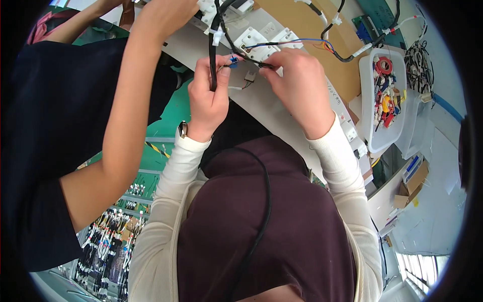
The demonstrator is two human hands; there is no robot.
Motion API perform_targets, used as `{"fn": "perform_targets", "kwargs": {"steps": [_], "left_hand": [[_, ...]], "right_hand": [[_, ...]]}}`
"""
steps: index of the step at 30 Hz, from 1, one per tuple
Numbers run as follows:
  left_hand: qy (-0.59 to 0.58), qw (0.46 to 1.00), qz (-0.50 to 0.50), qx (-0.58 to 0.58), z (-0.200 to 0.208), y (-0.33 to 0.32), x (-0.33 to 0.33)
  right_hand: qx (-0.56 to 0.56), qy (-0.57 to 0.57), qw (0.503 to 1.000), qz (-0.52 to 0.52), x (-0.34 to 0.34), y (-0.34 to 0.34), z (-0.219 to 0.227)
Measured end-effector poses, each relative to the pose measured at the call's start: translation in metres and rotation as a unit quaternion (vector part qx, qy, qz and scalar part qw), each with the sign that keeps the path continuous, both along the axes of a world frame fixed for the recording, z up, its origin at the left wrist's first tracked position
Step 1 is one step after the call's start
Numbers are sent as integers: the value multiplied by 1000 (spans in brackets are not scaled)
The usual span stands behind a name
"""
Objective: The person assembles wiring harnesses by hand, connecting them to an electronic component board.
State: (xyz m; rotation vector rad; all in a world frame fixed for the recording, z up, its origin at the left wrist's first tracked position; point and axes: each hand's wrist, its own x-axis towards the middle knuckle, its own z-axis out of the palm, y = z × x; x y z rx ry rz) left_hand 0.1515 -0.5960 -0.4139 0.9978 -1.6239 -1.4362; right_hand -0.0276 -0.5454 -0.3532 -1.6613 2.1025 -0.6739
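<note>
My left hand (207, 103) is closed around a thick black cable (213, 55) that runs down past its thumb. At its fingertips is a small blue connector (233, 61) with thin wires. My right hand (302, 88) pinches a thinner black cable (246, 59) that stretches across toward the left hand. Between the hands, a small pale plug (250, 77) lies on the board below the cable. White fixture blocks (255, 41) sit just beyond my fingers. A blue and red wire (297, 41) passes over them to the right.
At left a co-worker's bare arm (133, 95) reaches over the board's far end, close to my left hand. A white bin (367, 100) of coloured parts stands at right, beside a bundle of black cables (419, 65). Many hanging harnesses (105, 246) show at lower left.
</note>
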Motion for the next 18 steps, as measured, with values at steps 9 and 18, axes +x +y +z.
{"fn": "perform_targets", "kwargs": {"steps": [9, 18], "left_hand": [[83, 995, 14, 43, 21, 2, -17], [-7, 999, 32, 13, 7, -10, -17]], "right_hand": [[29, 72, 997, -14, -14, -4, 3], [-43, -33, 995, -90, -9, 14, -28]]}}
